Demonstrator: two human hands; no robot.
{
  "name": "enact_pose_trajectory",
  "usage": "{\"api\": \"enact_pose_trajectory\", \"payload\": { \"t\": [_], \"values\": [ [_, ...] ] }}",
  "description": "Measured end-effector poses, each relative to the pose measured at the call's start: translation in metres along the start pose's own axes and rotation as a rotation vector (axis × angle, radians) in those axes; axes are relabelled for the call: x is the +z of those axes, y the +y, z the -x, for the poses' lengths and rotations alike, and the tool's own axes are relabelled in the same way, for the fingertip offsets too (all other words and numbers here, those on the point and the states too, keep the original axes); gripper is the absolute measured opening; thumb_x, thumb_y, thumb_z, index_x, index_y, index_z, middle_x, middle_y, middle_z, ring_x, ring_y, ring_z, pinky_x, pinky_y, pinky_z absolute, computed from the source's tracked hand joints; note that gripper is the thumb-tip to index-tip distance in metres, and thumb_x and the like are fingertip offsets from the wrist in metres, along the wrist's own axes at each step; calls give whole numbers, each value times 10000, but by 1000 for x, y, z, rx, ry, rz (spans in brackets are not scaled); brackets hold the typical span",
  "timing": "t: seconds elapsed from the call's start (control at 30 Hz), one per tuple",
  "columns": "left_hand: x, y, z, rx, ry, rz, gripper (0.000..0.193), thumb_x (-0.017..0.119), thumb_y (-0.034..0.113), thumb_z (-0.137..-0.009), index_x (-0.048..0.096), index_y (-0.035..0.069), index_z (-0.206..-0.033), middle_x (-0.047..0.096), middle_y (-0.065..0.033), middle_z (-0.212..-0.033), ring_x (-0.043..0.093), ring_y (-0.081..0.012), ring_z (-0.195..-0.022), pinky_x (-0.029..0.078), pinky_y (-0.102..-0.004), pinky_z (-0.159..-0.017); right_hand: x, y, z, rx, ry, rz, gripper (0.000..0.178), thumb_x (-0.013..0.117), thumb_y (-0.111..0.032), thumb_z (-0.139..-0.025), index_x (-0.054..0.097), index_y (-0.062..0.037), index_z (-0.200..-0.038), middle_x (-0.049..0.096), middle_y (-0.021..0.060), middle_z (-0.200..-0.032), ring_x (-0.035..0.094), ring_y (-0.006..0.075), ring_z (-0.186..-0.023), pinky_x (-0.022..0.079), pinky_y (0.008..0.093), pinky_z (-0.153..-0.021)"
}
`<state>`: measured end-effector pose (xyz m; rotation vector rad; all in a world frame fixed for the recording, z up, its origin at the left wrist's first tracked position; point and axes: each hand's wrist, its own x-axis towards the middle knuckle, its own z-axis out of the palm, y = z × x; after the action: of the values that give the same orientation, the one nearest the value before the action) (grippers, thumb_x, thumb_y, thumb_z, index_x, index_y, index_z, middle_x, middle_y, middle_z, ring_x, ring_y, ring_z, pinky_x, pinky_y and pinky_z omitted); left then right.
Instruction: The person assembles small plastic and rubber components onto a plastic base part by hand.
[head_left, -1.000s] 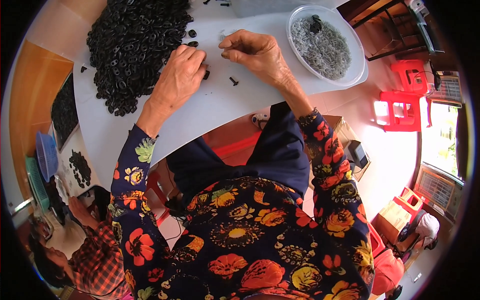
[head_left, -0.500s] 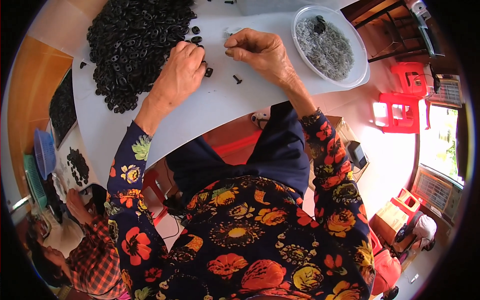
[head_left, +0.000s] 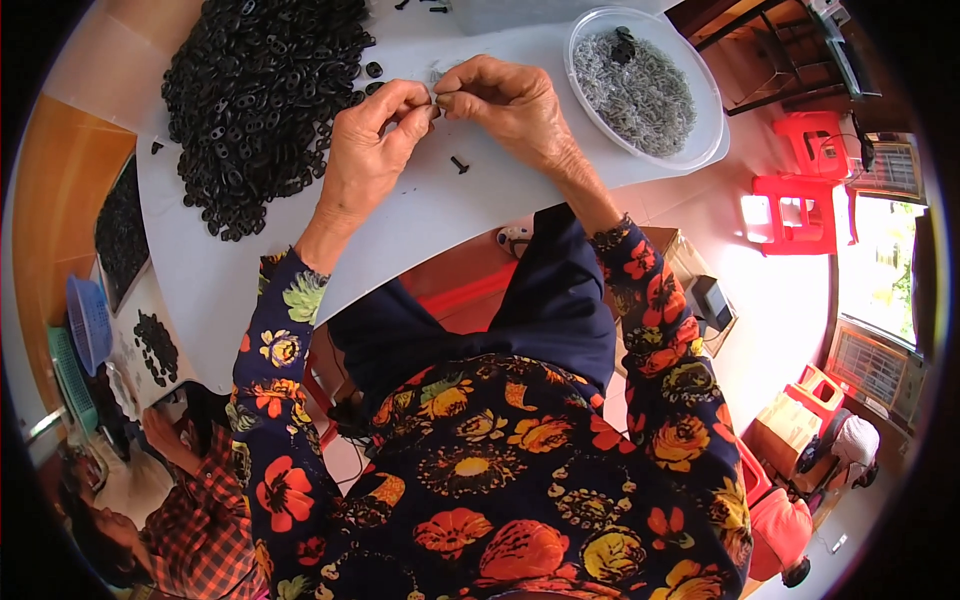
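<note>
Floor: pale tiles (head_left: pixel 780 320) lie well to the right of the fingers, with red stools (head_left: pixel 800 215) standing on them.
Tabletop: white surface (head_left: pixel 420 220) beneath both hands, its curved edge on the wearer's side of the fingers.
Co-worker: person in a checked shirt (head_left: pixel 205 515), well to the left of the fingers and behind them.
Black heap: many flat oval pieces (head_left: pixel 260 100), the nearer ones with two holes, piled just left of the fingers.
Round tub: see-through, pale-rimmed (head_left: pixel 708 115), right of the fingers and apart from them; it holds a mass of small clear pieces (head_left: pixel 640 105) with a dark clump (head_left: pixel 624 45) on top.
Far container: translucent box (head_left: pixel 540 14), beyond the fingers; its contents cannot be made out.
Baskets: blue one (head_left: pixel 90 325) and green one (head_left: pixel 72 380), far left of the fingers.
Left hand (head_left: pixel 375 150): thumb and forefinger form a loop, their tips together on a small dark piece (head_left: pixel 436 111), mostly hidden.
Right hand (head_left: pixel 512 108): thumb and forefinger close together, tips meeting the left ones; whether they clamp anything cannot be told.
Black pin: headed piece (head_left: pixel 460 165), lying loose on the wearer's side of the fingers.
</note>
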<state>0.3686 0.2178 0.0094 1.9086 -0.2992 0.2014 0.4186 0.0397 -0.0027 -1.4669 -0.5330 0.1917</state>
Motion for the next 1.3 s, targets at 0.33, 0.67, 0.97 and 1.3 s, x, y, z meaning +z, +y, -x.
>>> {"api": "enact_pose_trajectory", "payload": {
  "t": [0.33, 0.67, 0.97, 1.3],
  "values": [
    [5, -1, 5, 48, 155, 35, 84, 574, 12, -887, 587, 11, -970, 573, 7, -773, 515, -55, -676, 444, -205, -617, 0, -4, 0, 63, -16, 8, 116, 616, 10, -841, 665, 12, -945, 653, 18, -791, 589, 59, -742, 502, 221, -706],
    [6, 0, 5, -70, 110, 122, 128, 581, 28, -891, 612, 18, -1014, 581, 41, -860, 494, -29, -740, 424, -179, -664, 0, -1, -2, -8, -22, 21, 155, 575, 35, -852, 657, 7, -980, 641, 13, -804, 588, 63, -750, 505, 220, -723],
    [9, -3, 6, -58, 119, 156, 184, 577, 3, -885, 587, 27, -1068, 549, 49, -845, 467, -17, -726, 408, -162, -653, 1, -3, -2, -6, -39, 11, 123, 612, 22, -844, 658, 7, -957, 645, 6, -804, 588, 59, -747, 508, 222, -721],
    [14, -6, 10, -39, 153, 129, 240, 562, -11, -892, 557, 26, -1129, 570, 28, -870, 483, -24, -757, 428, -175, -698, 4, -3, 1, 6, -46, 62, 114, 642, -9, -837, 667, -1, -948, 660, 9, -804, 584, 62, -727, 500, 225, -691]
  ]
}}
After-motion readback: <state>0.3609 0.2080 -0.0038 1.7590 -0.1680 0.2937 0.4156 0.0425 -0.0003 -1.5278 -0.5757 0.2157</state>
